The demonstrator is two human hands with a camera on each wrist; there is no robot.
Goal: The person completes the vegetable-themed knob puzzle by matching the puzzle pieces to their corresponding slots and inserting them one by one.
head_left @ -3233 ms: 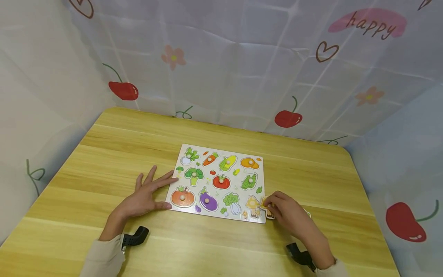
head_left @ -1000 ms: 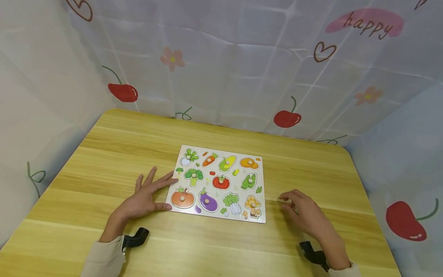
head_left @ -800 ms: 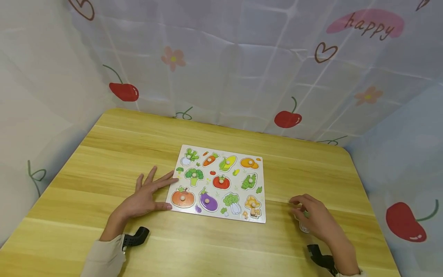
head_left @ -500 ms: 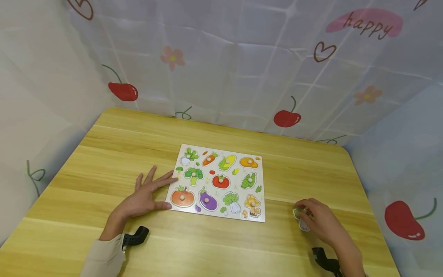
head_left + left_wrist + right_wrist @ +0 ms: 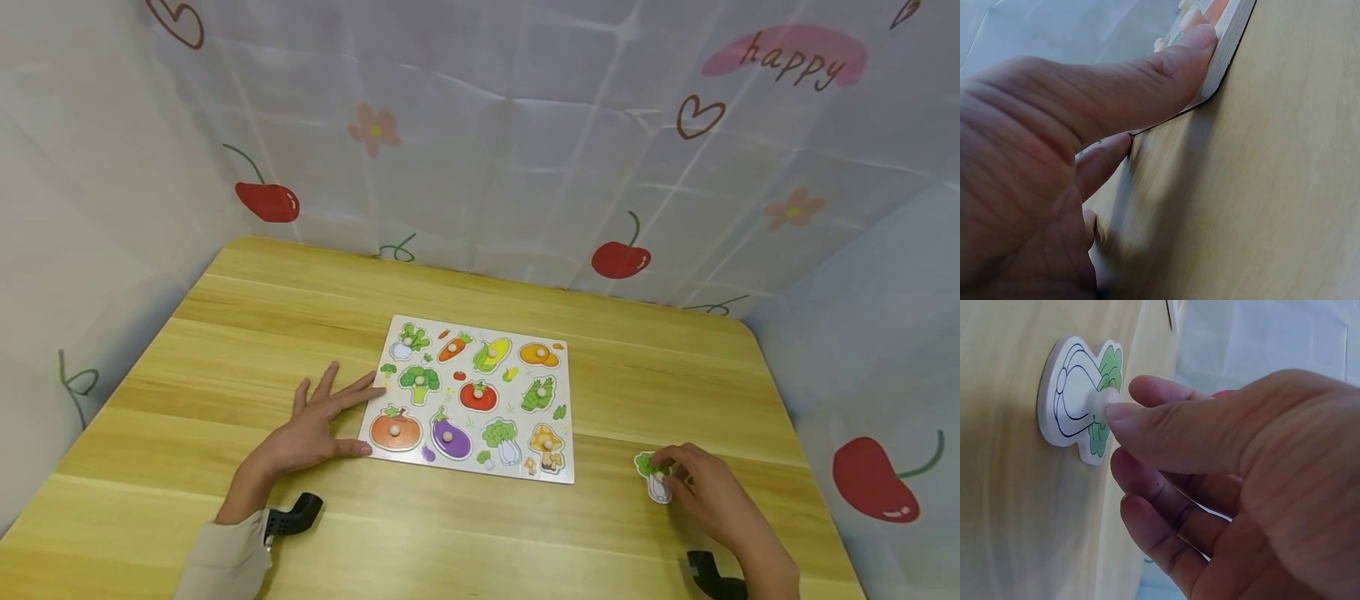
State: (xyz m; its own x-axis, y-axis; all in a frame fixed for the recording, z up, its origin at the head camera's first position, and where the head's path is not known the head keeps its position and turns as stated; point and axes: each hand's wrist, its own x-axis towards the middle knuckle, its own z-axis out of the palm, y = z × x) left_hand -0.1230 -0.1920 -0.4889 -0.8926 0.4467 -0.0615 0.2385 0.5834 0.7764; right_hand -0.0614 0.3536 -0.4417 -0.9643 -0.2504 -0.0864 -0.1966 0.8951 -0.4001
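Note:
A wooden vegetable puzzle board (image 5: 517, 475) lies on the table, with knobbed pieces seated in it. The bok choy outline (image 5: 501, 440) on it shows no knob. Against its left edge, my left hand (image 5: 311, 425) spreads its fingers. In the left wrist view the thumb (image 5: 1166, 75) rests on the board's corner. To the right of the board, a bok choy puzzle piece (image 5: 658, 490) lies on the table. Over it is my right hand (image 5: 708, 492), fingers bent. In the right wrist view the thumb tip is right at the piece's knob (image 5: 1102, 399); the index fingertip stands a little apart.
The wooden table (image 5: 480, 542) has a printed sheet (image 5: 480, 167) rising behind it and at both sides. Black wrist mounts (image 5: 295, 514) jut from both wrists, close over the tabletop.
My right hand has left the mushroom piece, which now sits in the board with its knob showing. It has moved right to the bok choy piece. My left hand has stayed put.

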